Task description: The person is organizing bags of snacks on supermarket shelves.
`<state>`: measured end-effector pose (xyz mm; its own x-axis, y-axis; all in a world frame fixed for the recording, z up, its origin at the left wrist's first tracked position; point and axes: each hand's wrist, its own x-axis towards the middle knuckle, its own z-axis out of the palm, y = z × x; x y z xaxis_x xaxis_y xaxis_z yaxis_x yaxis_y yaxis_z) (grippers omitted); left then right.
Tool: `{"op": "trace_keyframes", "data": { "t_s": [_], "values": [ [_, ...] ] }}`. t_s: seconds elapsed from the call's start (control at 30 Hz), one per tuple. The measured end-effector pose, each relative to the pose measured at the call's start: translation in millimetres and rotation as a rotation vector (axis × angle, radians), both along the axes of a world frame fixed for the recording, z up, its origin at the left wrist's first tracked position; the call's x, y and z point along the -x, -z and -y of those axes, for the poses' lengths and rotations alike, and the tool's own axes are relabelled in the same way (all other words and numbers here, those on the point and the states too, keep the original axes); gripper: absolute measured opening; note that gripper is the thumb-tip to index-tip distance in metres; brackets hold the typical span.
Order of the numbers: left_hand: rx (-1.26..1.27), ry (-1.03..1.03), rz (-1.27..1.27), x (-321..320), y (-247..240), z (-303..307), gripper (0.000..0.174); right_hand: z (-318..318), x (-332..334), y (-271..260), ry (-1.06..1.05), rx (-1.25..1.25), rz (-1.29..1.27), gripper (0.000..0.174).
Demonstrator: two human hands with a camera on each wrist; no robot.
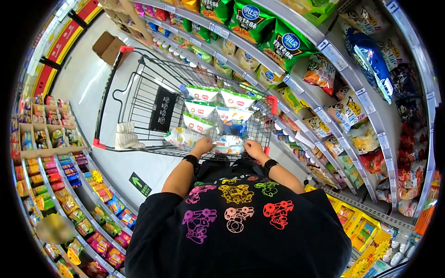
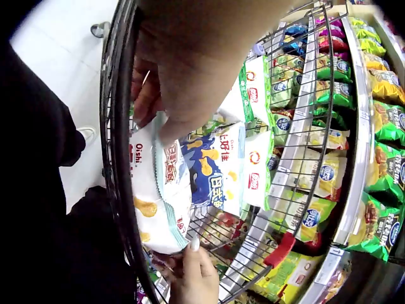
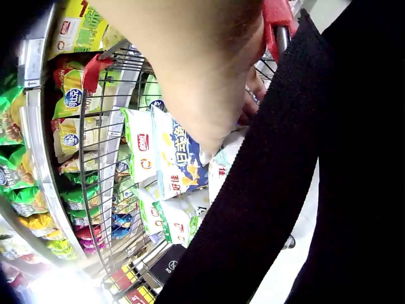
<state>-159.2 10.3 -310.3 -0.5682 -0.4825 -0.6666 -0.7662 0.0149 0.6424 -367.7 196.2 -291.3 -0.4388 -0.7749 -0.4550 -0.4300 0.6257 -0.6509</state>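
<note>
I stand behind a wire shopping cart (image 1: 139, 78) with red corner caps. Both hands hold a white Oishi snack bag (image 1: 228, 145) over the cart's near end. My left hand (image 1: 207, 144) grips its top edge; in the left wrist view this hand (image 2: 158, 104) has its fingers curled over the bag (image 2: 155, 209). My right hand (image 1: 248, 146) pinches the opposite end, and that hand (image 2: 197, 269) shows at the bag's lower corner. A blue chip bag (image 1: 234, 124) (image 2: 212, 171) (image 3: 177, 158) and several white-and-green bags (image 1: 200, 109) lie in the cart behind it.
Shelves of chip bags (image 1: 287, 46) run close along the cart's right side. A lower snack shelf (image 1: 69, 204) lines the left. A cardboard box (image 1: 107, 46) sits on the floor past the cart. A white cloth (image 1: 126, 135) hangs at the cart's left edge.
</note>
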Motion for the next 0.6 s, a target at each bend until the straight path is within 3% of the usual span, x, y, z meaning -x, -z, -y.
{"op": "trace_keyframes", "data": {
  "t_s": [0.07, 0.17, 0.2, 0.27, 0.33, 0.4, 0.43, 0.53, 0.6],
  "values": [
    [-0.039, 0.000, 0.005, 1, -10, 8, 0.022, 3, 2, -10, 0.013, 0.038, 0.018, 0.025],
    [-0.130, 0.159, -0.098, 10, -18, 39, 0.024, 6, 13, -22, 0.006, 0.274, -0.049, 0.021],
    [-0.175, 0.211, -0.126, 15, -31, 51, 0.026, 9, 17, -29, -0.009, 0.337, -0.078, 0.022],
    [-0.233, 0.129, -0.300, 27, -76, 66, 0.019, 19, 27, -51, 0.002, 0.407, -0.103, 0.017],
    [-0.070, 0.272, -0.241, 42, -116, 83, 0.012, 32, 42, -62, -0.005, 0.583, -0.165, 0.016],
    [0.094, 0.277, -0.664, 49, -159, 88, 0.010, 47, 58, -97, 0.024, 0.589, -0.114, 0.018],
    [0.024, 0.284, -0.694, 52, -202, 87, 0.012, 54, 61, -128, 0.048, 0.667, -0.059, 0.019],
    [-0.231, 0.159, -0.976, 60, -240, 87, 0.014, 66, 62, -218, 0.082, 0.794, 0.113, 0.018],
    [-0.527, -0.022, -1.126, 66, -264, 78, 0.015, 66, 65, -240, 0.035, 0.871, 0.200, 0.017]
  ]
}}
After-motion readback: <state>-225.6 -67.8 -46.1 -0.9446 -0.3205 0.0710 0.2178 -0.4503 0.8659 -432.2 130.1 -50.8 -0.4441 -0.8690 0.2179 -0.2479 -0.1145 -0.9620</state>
